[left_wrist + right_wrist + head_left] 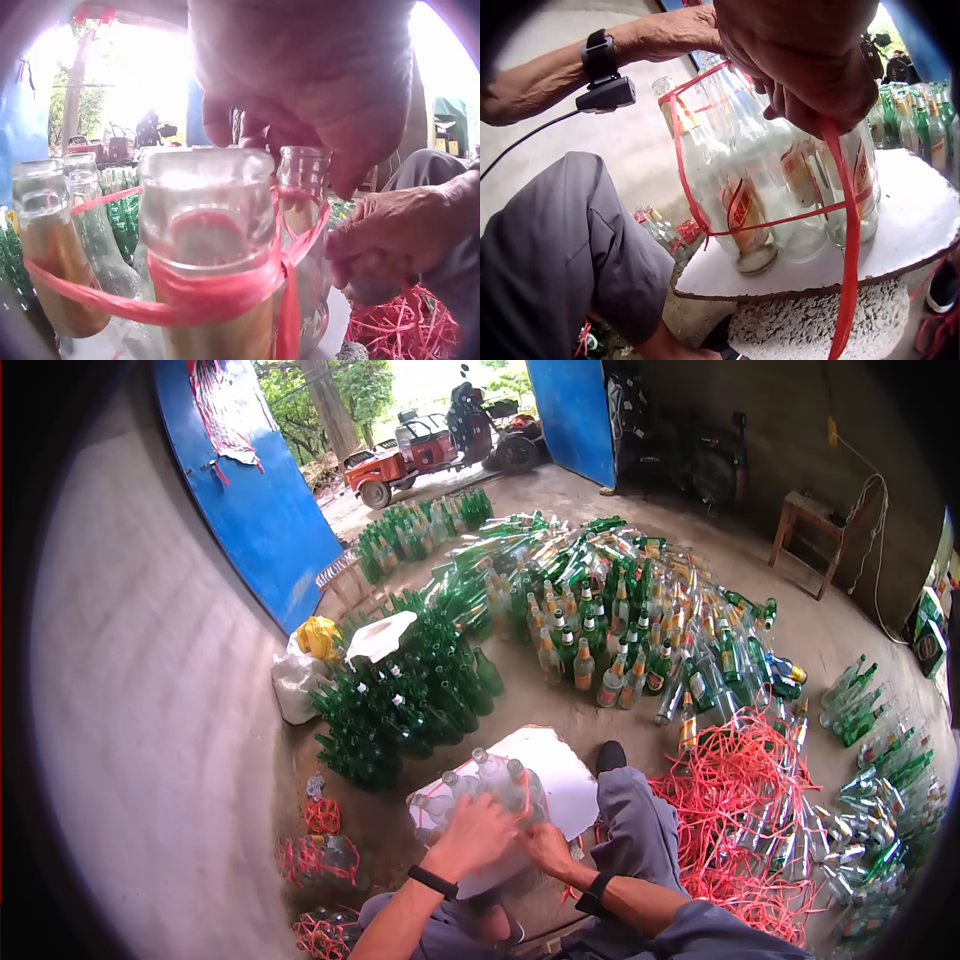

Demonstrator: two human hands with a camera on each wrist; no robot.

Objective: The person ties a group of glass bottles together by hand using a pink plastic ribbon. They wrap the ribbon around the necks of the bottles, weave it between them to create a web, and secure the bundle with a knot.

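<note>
Several clear glass bottles [746,214] stand upright in a tight cluster on a white board [919,199]. Red plastic strap [202,300] runs around their necks, with a knot in the left wrist view, and lower around their bodies. My left hand [475,835] is over the necks, fingers bent down among them; its fingertips are partly hidden, so I cannot tell whether they pinch anything. Close beside it, at the bundle's right side, my right hand [548,850] grips a length of the strap, whose loose end [847,262] hangs down past the board's edge.
Green bottles [410,700] crowd the floor left of the board. More bottles [620,620] stand and lie ahead. A heap of red strap [730,800] lies right of my leg. Tied bundles [320,855] sit at left. Blue doors [250,490] stand open at the back.
</note>
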